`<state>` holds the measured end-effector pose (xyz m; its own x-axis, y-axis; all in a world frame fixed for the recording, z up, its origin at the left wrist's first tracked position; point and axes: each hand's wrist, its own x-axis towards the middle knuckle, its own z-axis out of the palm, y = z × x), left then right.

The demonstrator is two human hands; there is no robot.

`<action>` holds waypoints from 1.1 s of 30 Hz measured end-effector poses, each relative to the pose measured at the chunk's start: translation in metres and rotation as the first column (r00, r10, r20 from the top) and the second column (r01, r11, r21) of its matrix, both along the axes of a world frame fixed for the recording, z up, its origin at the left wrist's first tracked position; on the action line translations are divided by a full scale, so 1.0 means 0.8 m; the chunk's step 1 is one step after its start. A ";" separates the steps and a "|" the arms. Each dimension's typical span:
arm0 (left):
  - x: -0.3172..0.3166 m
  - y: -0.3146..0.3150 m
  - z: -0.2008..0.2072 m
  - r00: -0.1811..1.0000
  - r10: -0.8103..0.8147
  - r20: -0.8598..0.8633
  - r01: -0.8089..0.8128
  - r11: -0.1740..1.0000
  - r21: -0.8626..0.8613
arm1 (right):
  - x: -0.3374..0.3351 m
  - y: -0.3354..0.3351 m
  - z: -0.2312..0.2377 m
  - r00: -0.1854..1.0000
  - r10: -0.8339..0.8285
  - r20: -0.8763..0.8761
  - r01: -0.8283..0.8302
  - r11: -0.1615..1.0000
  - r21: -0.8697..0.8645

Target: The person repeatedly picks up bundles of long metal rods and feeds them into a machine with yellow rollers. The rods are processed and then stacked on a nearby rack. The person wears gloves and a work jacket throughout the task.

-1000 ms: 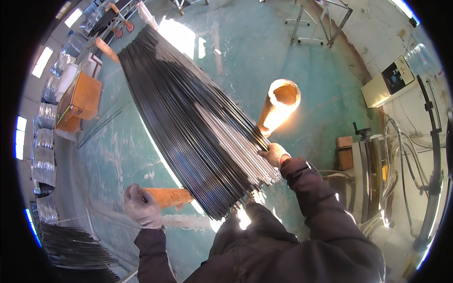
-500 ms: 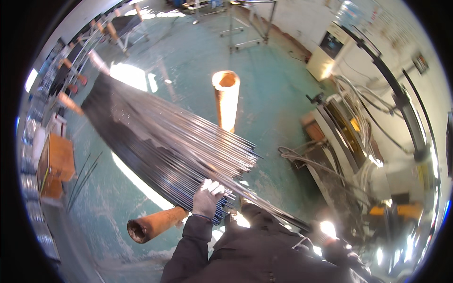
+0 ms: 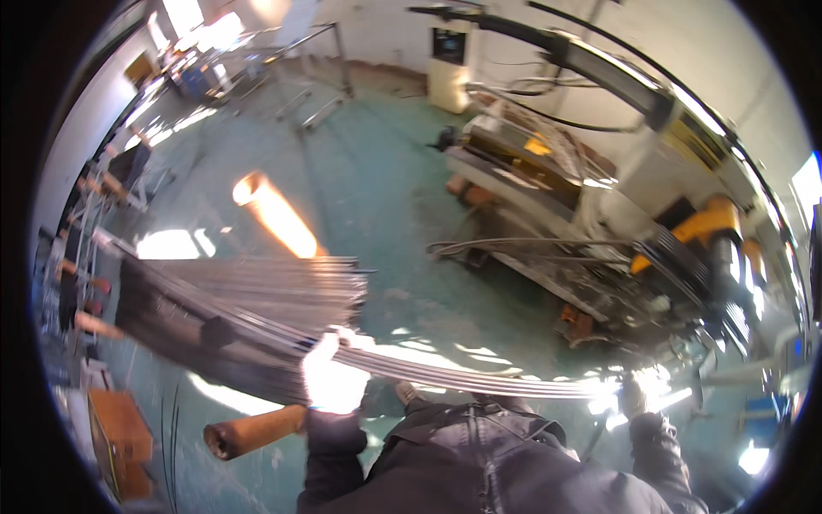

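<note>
Thin metal rods [image 3: 479, 379] are held across the front of the body, clasped by the gloved left hand [image 3: 336, 377], forearm upright, and gripped at their end by the outstretched right hand [image 3: 634, 396], blurred by glare. A dark rod pile [image 3: 248, 361] is flanked by orange tubes [image 3: 253, 433]. The green floor [image 3: 377, 184] is patched with sunlight; machinery [image 3: 518, 176] is set rightward.

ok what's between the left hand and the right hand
In the head view, a thin bundle of long rods spans that stretch, from the left hand across to the blurred right hand.
</note>
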<state>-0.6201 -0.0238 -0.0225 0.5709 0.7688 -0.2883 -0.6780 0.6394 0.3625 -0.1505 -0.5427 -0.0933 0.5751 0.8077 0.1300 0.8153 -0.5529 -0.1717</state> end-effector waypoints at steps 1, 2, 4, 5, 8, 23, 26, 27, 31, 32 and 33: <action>0.013 0.006 0.026 0.998 0.061 -0.013 -0.060 0.997 0.052 | 0.023 -0.035 0.005 0.996 -0.088 -0.021 0.089 0.995 0.049; 0.025 0.004 0.053 0.996 0.089 -0.022 -0.085 0.986 0.144 | 0.052 -0.078 0.024 0.988 -0.044 0.150 0.048 0.999 -0.026; 0.064 -0.001 0.102 0.986 0.136 -0.101 -0.110 0.966 0.235 | 0.084 -0.150 0.047 0.937 -0.174 0.304 0.216 0.970 -0.112; 0.090 -0.015 0.120 0.983 0.159 -0.094 -0.129 0.956 0.264 | 0.097 -0.170 0.050 0.837 -0.544 0.062 0.541 0.839 0.064; 0.203 -0.084 0.140 0.972 0.091 -0.218 -0.016 0.947 0.321 | 0.098 -0.191 0.051 0.415 -0.832 -0.367 0.864 0.236 0.444; 0.529 -0.108 0.171 0.916 -0.388 -0.096 0.377 0.757 0.534 | 0.246 -0.206 0.109 0.473 0.430 -0.769 0.833 -0.502 0.232; 0.565 -0.081 0.137 0.944 -0.303 -0.132 0.327 0.798 0.506 | 0.288 -0.203 0.128 0.518 0.417 -0.747 0.802 -0.540 0.255; 0.581 -0.073 0.126 0.926 -0.350 -0.139 0.368 0.764 0.530 | 0.296 -0.190 0.128 0.596 0.306 -0.743 0.766 -0.493 0.412; 0.646 -0.060 0.082 0.898 -0.414 -0.150 0.434 0.777 0.456 | 0.325 -0.124 0.125 0.746 0.018 -0.666 0.656 -0.191 0.730; 0.663 -0.060 0.071 0.883 -0.451 -0.131 0.460 0.774 0.434 | 0.330 -0.108 0.121 0.783 -0.314 -0.537 0.568 0.006 0.823; 0.683 -0.063 0.060 0.896 -0.400 -0.193 0.444 0.814 0.374 | 0.334 -0.094 0.117 0.719 -0.622 -0.311 0.516 0.177 0.838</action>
<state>-0.0736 -0.0745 0.0256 0.8508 0.5188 -0.0836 -0.3211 0.6392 0.6988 0.1166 -0.6176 0.0002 0.7692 -0.3141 0.5565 0.3810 -0.4737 -0.7940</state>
